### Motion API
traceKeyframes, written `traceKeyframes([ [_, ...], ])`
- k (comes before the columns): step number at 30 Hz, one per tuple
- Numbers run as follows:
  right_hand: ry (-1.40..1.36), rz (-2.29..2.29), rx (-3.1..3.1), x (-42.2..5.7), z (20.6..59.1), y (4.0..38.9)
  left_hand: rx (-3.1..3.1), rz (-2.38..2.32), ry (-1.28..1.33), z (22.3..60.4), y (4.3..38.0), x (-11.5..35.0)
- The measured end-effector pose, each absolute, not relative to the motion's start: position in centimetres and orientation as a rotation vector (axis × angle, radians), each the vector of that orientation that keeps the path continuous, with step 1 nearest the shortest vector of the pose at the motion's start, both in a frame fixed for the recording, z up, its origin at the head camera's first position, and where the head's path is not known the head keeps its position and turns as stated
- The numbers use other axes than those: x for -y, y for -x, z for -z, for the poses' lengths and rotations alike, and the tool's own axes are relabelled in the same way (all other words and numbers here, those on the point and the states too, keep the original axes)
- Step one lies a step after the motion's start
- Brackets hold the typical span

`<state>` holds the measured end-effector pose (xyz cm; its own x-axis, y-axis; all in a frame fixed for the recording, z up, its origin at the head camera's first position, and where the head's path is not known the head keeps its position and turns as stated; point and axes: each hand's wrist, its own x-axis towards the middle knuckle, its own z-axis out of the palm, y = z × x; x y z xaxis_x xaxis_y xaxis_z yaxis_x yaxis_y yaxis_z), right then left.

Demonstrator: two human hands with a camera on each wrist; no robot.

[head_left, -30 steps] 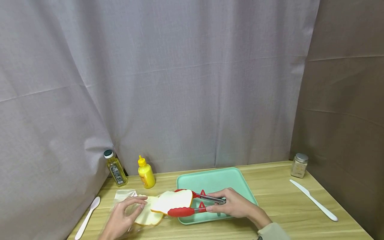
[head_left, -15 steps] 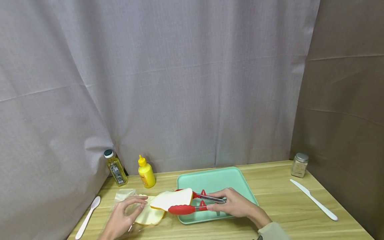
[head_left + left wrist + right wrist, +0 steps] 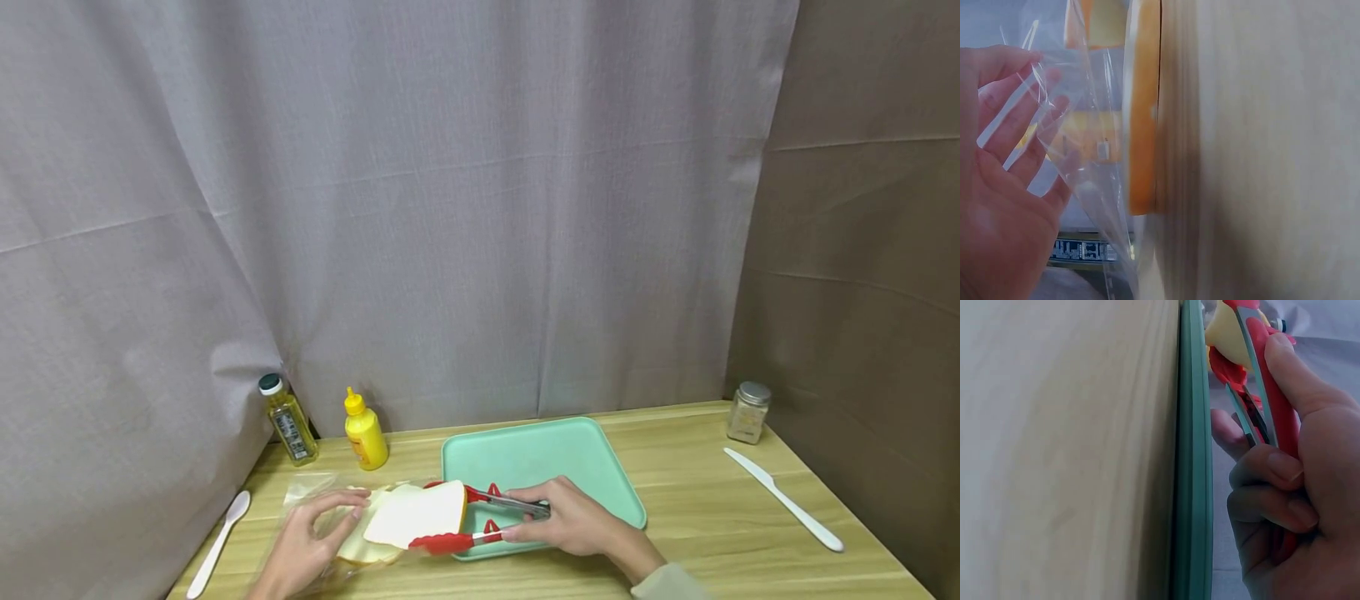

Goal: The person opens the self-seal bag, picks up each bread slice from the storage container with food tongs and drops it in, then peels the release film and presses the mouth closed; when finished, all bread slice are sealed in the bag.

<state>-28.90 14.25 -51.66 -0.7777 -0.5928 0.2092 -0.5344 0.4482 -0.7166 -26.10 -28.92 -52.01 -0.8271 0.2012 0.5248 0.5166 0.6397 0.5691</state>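
My right hand (image 3: 573, 517) grips red-and-metal tongs (image 3: 445, 544), fingers curled round the handles in the right wrist view. A bread slice (image 3: 414, 515) with a brown crust edge sits between the tong heads, tilted, overlapping another bread slice (image 3: 362, 547) in the head view. That lower slice lies at a clear plastic bag (image 3: 307, 483) on the table. My left hand (image 3: 303, 542) holds the bag's raised film (image 3: 1088, 181) at its fingertips, thumb on one side and fingers seen through it. The mint-green tray (image 3: 525, 454) lies under the tongs and my right hand.
Behind the bag stand a dark-capped oil bottle (image 3: 292, 425) and a yellow squeeze bottle (image 3: 366, 437). A white spoon (image 3: 217, 546) lies at the left edge. On the right are a white knife (image 3: 783, 500) and a small lidded jar (image 3: 748, 414).
My right hand has shifted left with the tongs, and the held bread slice has come further over the lower one. The left hand has stayed in place.
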Motion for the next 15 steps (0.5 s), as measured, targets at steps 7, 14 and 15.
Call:
traceKeyframes([
  [7, 1.068, 1.241, -2.614, -13.5, 51.8, 28.7, 2.473, 1.005, 0.522, 51.9, 26.0, 28.7],
  [14, 1.081, 1.23, -2.628, -12.6, 52.0, 28.8, 2.48, 1.0, 0.51, 51.9, 25.9, 28.4],
  [15, 1.079, 1.225, -2.631, -12.5, 52.0, 28.8, 2.479, 1.0, 0.513, 51.9, 25.9, 28.4],
])
